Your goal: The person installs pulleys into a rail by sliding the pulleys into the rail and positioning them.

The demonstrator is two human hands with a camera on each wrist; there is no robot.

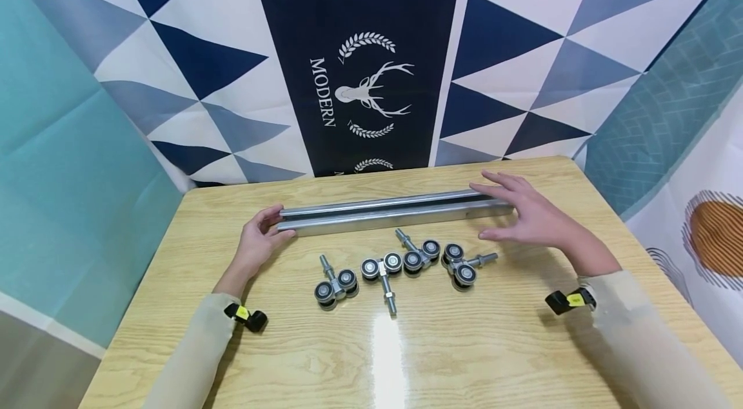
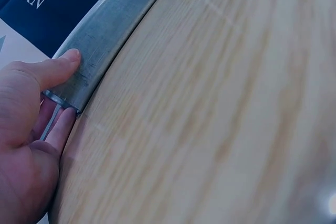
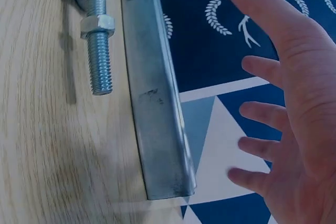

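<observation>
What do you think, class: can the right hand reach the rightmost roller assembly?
Probably yes: the right hand holds nothing, and only bare tabletop shows between it and the roller assembly.

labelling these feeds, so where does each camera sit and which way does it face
Head: on the head, facing forward and down at the metal rail and four roller trolleys; left hand, right hand and sleeves show.
Left wrist: on that wrist, looking along the metal rail; left hand shows.
Right wrist: on that wrist, facing the rail's right end; right hand shows.
Shared: both wrist views show rail and printed backdrop.
</observation>
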